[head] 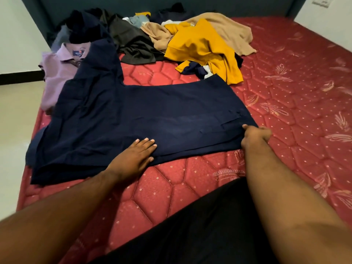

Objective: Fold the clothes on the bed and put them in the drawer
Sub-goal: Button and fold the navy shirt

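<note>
A navy blue garment (144,115) lies spread flat on the red quilted mattress (285,111), partly folded over itself. My left hand (136,156) presses flat on its near edge, fingers straight. My right hand (255,137) pinches the garment's near right corner, fingers curled round the cloth. Behind it lies a heap of unfolded clothes: a mustard yellow shirt (202,48), a tan garment (226,29), a dark brown one (133,42) and dark blue ones (83,25). A lilac collared shirt (57,73) lies at the left, partly under the navy garment. No drawer is in view.
The mattress's left edge drops to a pale floor (13,115). A dark headboard (133,4) stands at the far end, with white walls on either side. My black clothing (200,231) fills the bottom of the view.
</note>
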`<control>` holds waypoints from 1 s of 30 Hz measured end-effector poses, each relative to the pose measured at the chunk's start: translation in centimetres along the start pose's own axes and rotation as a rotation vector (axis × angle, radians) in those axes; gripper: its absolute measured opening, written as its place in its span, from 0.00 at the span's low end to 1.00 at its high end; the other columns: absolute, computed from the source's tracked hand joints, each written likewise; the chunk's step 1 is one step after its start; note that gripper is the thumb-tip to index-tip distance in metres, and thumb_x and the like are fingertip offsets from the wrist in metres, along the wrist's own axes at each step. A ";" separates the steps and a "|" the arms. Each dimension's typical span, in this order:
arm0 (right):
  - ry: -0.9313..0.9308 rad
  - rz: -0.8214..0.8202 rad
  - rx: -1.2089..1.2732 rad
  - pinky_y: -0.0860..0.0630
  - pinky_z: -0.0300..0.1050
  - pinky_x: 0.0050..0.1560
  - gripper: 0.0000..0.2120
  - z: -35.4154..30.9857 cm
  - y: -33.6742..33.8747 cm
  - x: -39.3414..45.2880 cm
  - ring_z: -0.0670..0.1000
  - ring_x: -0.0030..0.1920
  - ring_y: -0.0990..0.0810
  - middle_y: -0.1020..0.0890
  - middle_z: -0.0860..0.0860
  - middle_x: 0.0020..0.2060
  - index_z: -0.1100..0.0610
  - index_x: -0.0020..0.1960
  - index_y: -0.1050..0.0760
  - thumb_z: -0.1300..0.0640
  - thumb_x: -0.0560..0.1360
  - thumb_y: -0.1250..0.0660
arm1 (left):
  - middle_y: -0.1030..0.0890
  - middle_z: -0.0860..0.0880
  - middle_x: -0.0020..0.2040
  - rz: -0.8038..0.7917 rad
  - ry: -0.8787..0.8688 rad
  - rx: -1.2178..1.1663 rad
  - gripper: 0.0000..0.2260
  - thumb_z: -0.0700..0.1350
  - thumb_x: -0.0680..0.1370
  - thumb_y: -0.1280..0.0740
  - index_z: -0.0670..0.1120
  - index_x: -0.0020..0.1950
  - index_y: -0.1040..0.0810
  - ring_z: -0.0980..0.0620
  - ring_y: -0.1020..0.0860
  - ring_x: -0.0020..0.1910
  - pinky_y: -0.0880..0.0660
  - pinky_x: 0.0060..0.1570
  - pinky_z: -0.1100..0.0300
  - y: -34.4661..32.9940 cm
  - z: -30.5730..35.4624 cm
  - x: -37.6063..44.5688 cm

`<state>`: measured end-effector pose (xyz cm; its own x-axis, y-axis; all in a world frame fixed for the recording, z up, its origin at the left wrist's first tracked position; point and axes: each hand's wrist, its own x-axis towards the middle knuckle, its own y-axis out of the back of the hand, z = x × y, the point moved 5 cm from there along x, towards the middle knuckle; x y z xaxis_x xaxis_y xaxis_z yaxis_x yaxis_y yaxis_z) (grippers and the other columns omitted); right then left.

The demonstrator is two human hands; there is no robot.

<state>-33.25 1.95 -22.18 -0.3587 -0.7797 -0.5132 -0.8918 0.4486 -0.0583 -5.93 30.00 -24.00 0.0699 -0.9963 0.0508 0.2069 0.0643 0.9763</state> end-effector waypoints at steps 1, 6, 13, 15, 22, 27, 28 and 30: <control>0.004 0.060 0.057 0.33 0.39 0.34 0.09 -0.2 -0.2 -0.1 0.51 0.38 0.27 0.22 0.52 0.33 0.52 0.41 0.32 0.65 0.71 0.36 | 0.34 0.47 0.75 -0.005 0.028 -0.068 0.31 0.59 0.78 0.52 0.44 0.75 0.33 0.51 0.40 0.76 0.51 0.75 0.57 0.1 -0.2 0.0; 0.056 0.112 0.083 0.42 0.33 0.22 0.15 -1.3 -0.1 -0.5 0.48 0.22 0.34 0.24 0.52 0.29 0.45 0.41 0.34 0.67 0.72 0.39 | 0.37 0.49 0.77 0.002 0.055 -0.169 0.33 0.62 0.76 0.52 0.44 0.76 0.36 0.54 0.44 0.77 0.56 0.75 0.62 0.3 -0.3 -0.4; 0.041 0.146 0.031 0.43 0.32 0.22 0.07 -0.2 2.3 1.6 0.51 0.22 0.36 0.25 0.53 0.29 0.52 0.35 0.34 0.52 0.69 0.38 | 0.20 0.41 0.62 0.051 -0.071 0.105 0.21 0.48 0.78 0.45 0.38 0.63 0.21 0.42 0.22 0.62 0.39 0.68 0.53 0.4 1.7 -0.6; 0.066 0.169 -0.020 0.46 0.31 0.24 0.09 -0.1 2.3 2.5 0.50 0.21 0.37 0.26 0.55 0.29 0.52 0.34 0.35 0.54 0.71 0.40 | 0.20 0.41 0.62 0.069 -0.080 0.127 0.22 0.48 0.78 0.45 0.39 0.63 0.21 0.43 0.22 0.62 0.37 0.68 0.52 0.3 2.1 -0.7; 0.000 0.198 0.077 0.40 0.32 0.27 0.10 0.3 3.1 2.6 0.52 0.31 0.30 0.25 0.51 0.37 0.51 0.37 0.31 0.46 0.69 0.36 | 0.23 0.40 0.66 0.027 -0.075 0.081 0.22 0.48 0.80 0.46 0.39 0.66 0.24 0.42 0.25 0.66 0.47 0.72 0.58 -0.3 1.5 -1.2; 0.386 0.116 -0.556 0.26 0.48 0.54 0.25 -2.0 1.7 -1.9 0.59 0.55 0.25 0.29 0.56 0.61 0.51 0.68 0.32 0.56 0.72 0.32 | 0.22 0.43 0.65 0.076 -0.152 0.123 0.25 0.57 0.79 0.44 0.42 0.64 0.21 0.42 0.25 0.66 0.31 0.66 0.49 1.1 2.2 -0.4; 0.570 0.099 -0.884 0.30 0.54 0.64 0.32 -2.2 1.0 -3.3 0.61 0.64 0.30 0.34 0.57 0.68 0.49 0.72 0.38 0.59 0.71 0.31 | 0.22 0.44 0.65 0.091 -0.153 0.126 0.26 0.59 0.78 0.44 0.43 0.64 0.21 0.43 0.25 0.66 0.29 0.64 0.47 1.8 2.6 0.2; 0.801 0.009 -1.215 0.40 0.61 0.71 0.35 -1.2 -1.2 -6.0 0.62 0.73 0.41 0.42 0.58 0.75 0.49 0.74 0.40 0.55 0.71 0.29 | 0.23 0.45 0.67 0.108 -0.107 0.108 0.27 0.60 0.79 0.47 0.44 0.64 0.21 0.43 0.26 0.67 0.29 0.62 0.46 3.0 3.6 2.5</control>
<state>-30.42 5.54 -17.99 -0.0570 -0.9912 0.1196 -0.4215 0.1325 0.8971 -8.63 27.46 -20.20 -0.0195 -0.9847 0.1731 0.0979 0.1705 0.9805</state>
